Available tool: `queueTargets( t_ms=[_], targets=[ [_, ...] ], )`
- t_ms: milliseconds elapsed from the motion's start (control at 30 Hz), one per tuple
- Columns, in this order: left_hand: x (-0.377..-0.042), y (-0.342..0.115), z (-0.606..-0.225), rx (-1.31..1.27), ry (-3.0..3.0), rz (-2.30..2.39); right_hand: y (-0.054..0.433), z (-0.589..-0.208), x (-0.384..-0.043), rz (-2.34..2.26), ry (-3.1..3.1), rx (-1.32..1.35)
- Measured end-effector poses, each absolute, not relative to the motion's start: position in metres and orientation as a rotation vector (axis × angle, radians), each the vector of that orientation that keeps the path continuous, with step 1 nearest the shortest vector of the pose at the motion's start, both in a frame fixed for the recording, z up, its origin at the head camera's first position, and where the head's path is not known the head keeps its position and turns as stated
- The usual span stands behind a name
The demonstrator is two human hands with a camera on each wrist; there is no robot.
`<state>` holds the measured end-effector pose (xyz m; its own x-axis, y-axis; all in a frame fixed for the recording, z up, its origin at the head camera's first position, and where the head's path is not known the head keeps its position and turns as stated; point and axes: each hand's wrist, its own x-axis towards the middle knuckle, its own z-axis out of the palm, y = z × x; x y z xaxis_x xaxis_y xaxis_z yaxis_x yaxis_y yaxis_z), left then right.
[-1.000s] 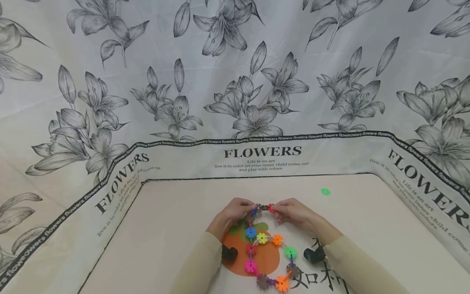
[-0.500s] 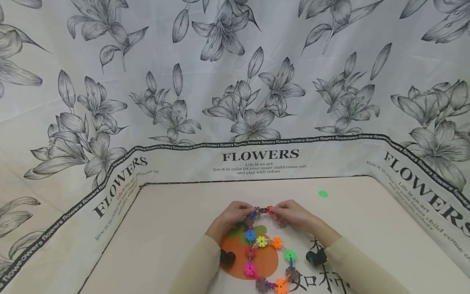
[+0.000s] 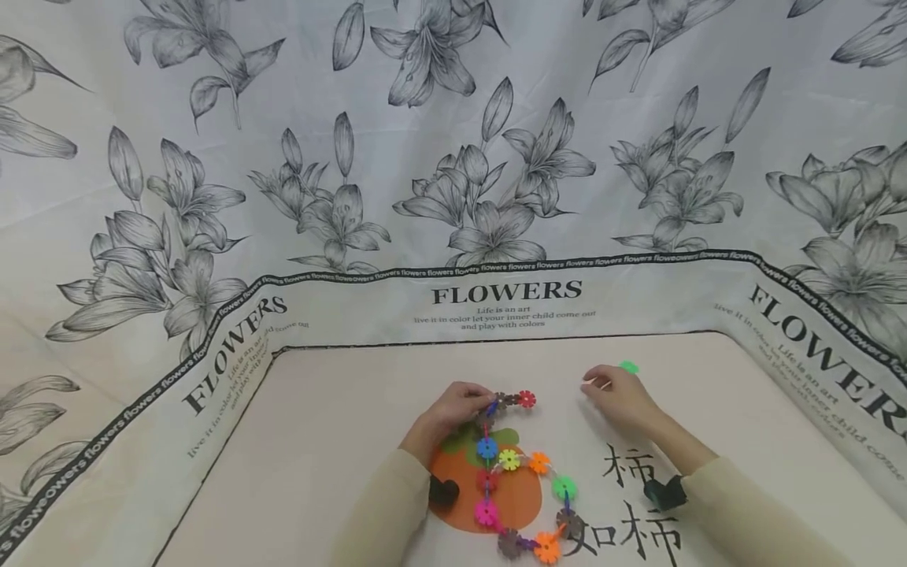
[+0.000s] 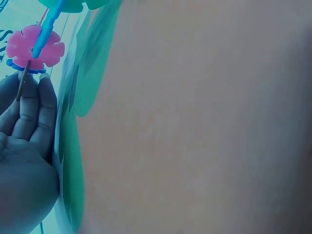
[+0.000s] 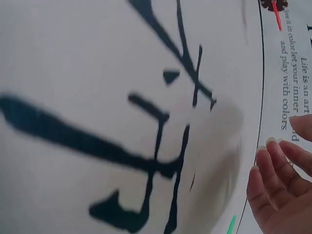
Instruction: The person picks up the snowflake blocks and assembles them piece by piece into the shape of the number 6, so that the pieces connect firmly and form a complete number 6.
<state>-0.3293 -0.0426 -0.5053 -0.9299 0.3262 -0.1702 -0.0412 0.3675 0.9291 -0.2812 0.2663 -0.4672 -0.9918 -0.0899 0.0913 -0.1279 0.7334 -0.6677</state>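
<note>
1. Across the whole scene spreads a flower-printed cloth (image 3: 453, 157), rising as a backdrop at 12 o'clock and bearing the word FLOWERS along its black border.
2. Beneath the hands lies the beige table surface (image 3: 319, 441), printed with an orange fruit picture (image 3: 517, 504) at 6 o'clock and black brush characters (image 3: 638, 535) at 5 o'clock.
3. On that picture rests a chain of snowflake discs (image 3: 506, 459), running from 6 o'clock up toward the centre; its colours include blue, yellow, orange, green, pink and brown, and a red disc (image 3: 526, 398) ends the upper tip.
4. At the chain's upper end the left hand (image 3: 457, 405) holds the pieces, fingers curled round the brown and blue discs; the left wrist view shows fingertips (image 4: 34, 97) pinching a thin disc edge just below a pink disc (image 4: 35, 46).
5. Well apart from the chain, at 2 o'clock of it, the right hand (image 3: 618, 394) hovers low with fingers loose and slightly spread, holding nothing; the right wrist view shows the fingers (image 5: 273, 170) straight over the cloth.
6. Just beside that hand, at its 1 o'clock, lies a single green disc (image 3: 629, 367) on the table.
</note>
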Motion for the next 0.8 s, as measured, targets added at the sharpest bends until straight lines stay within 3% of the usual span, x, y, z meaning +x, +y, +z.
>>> queueTargets(
  t_ms=[300, 800],
  targets=[
    [-0.328, -0.039, -0.510, 0.224, 2.317, 1.570, 0.321, -0.482, -0.302, 0.837, -2.884, 0.083],
    [-0.329, -0.041, -0.506, 0.227, 2.325, 1.586, 0.354, -0.494, -0.334, 1.057, -2.944, -0.240]
  ],
)
